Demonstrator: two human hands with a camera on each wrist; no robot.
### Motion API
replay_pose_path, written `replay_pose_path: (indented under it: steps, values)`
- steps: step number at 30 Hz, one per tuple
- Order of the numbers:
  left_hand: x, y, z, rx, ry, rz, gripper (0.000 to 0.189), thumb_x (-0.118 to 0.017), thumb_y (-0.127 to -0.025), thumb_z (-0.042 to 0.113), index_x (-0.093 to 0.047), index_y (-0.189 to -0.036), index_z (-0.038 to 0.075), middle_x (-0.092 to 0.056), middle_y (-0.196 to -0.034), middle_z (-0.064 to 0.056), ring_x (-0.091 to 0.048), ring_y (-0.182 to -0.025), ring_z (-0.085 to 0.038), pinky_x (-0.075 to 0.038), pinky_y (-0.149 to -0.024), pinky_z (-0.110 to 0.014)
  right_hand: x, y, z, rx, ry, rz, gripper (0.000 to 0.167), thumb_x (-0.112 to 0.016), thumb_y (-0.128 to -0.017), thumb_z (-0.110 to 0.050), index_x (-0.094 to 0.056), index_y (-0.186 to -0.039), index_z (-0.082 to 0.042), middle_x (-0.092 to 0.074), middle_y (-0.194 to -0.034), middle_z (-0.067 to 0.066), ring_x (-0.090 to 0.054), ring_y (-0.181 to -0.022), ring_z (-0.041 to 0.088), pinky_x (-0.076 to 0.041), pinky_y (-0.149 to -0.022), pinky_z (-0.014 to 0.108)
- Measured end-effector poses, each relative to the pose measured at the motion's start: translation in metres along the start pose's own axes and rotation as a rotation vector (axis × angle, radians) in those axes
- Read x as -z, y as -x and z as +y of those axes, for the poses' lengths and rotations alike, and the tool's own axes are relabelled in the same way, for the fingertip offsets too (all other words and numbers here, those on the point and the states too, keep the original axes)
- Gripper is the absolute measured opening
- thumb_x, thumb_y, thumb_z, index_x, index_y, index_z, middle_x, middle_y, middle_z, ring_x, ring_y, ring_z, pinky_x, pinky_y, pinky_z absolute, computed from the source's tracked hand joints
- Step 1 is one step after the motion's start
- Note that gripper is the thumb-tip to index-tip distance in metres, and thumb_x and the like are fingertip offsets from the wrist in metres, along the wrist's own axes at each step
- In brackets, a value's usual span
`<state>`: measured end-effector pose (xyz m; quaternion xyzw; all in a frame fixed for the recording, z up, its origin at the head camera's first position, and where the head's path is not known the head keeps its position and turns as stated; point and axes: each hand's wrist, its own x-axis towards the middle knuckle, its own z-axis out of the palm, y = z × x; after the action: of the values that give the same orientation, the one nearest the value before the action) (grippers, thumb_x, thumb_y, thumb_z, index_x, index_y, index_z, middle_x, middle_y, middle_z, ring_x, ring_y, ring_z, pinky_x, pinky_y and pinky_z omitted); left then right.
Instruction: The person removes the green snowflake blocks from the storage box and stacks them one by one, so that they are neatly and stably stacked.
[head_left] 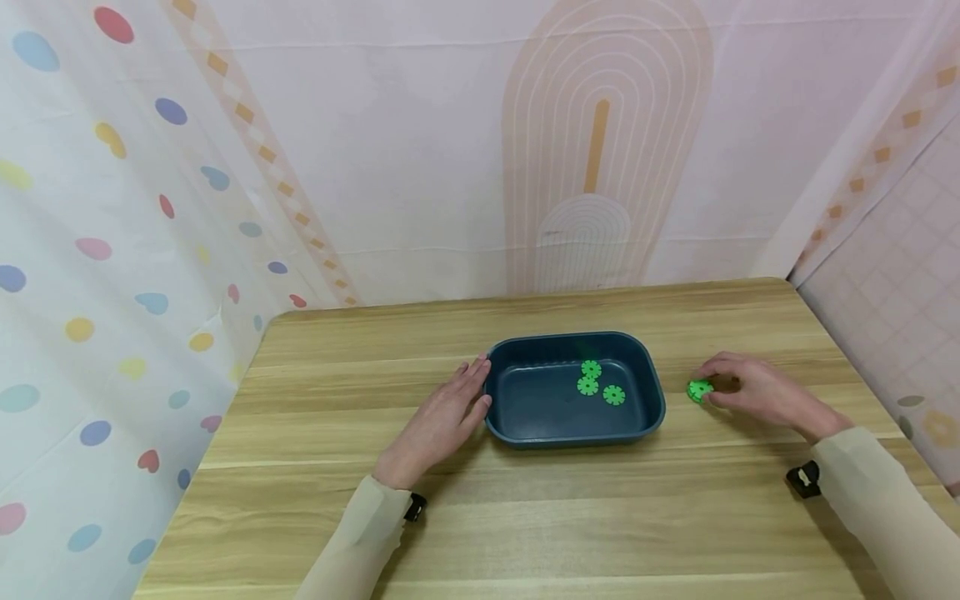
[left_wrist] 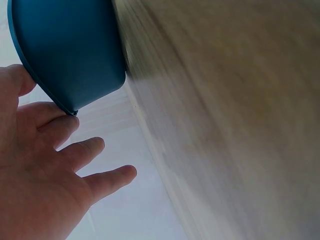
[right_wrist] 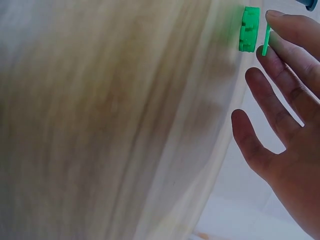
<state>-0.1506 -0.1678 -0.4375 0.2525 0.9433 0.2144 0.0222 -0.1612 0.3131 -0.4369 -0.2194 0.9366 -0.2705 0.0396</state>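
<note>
A dark blue rectangular tub (head_left: 573, 439) sits on the table, with three green notched discs (head_left: 613, 395) lying inside. My left hand (head_left: 442, 417) rests against the tub's left end, its fingers extended along the rim. In the left wrist view, the thumb and fingertips touch the rim of the tub (left_wrist: 75, 50). To the right of the tub, my right hand (head_left: 765, 396) pinches one thin green disc (right_wrist: 266, 40) between thumb and fingertips. Just under that disc, a short stack of green discs (right_wrist: 249, 29) stands on the table; the remaining right fingers are spread.
The wood-grain table (head_left: 570, 517) reaches back to a patterned curtain (head_left: 420, 167). More curtain hangs along the left and right sides. A black band with a small device (head_left: 805, 479) is on the right wrist, and another (head_left: 415, 507) is on the left.
</note>
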Motion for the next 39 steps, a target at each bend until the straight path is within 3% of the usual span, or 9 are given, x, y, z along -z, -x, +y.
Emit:
replay_pose_path:
  steps: [13,31,36,39]
  values:
    - [0.0,0.0002,0.0,0.0,-0.002,0.0,0.059,-0.043,-0.113,0.035,-0.031,-0.162,0.006,-0.025,-0.169,-0.007,-0.027,-0.154,-0.034,-0.031,-0.12,-0.056,-0.0022,-0.0013,0.0017,0.028,-0.004,-0.004,0.024,-0.079,-0.092,-0.012,-0.076,-0.116,-0.01,-0.071,-0.117,0.003,-0.065,-0.107,0.024,-0.056,-0.09,0.041]
    - [-0.0001,0.0008,0.0003,-0.001,0.008,0.001,0.059,-0.043,-0.113,0.034,-0.031,-0.162,0.006,-0.024,-0.169,-0.007,-0.026,-0.154,-0.035,-0.031,-0.121,-0.056,-0.004,-0.0017,0.0021,0.055,0.041,0.005,0.025,-0.08,-0.09,-0.009,-0.076,-0.116,-0.009,-0.071,-0.117,0.004,-0.065,-0.108,0.027,-0.055,-0.091,0.045]
    - [-0.0005,0.0006,0.0003,-0.001,0.009,0.002,0.059,-0.043,-0.113,0.034,-0.031,-0.162,0.005,-0.024,-0.169,-0.008,-0.027,-0.154,-0.035,-0.031,-0.12,-0.056,-0.0016,-0.0002,-0.0004,0.022,-0.004,-0.006,0.027,-0.079,-0.092,-0.011,-0.075,-0.119,-0.008,-0.07,-0.121,0.009,-0.064,-0.112,0.032,-0.054,-0.093,0.049]
    - [-0.0002,0.0004,0.0004,-0.003,0.008,0.003,0.059,-0.043,-0.113,0.034,-0.031,-0.162,0.005,-0.024,-0.169,-0.008,-0.027,-0.154,-0.035,-0.031,-0.12,-0.056,0.0013,0.002,-0.0043,-0.012,-0.067,-0.009,0.026,-0.075,-0.096,-0.013,-0.073,-0.121,-0.006,-0.068,-0.126,0.015,-0.062,-0.119,0.04,-0.052,-0.096,0.057]
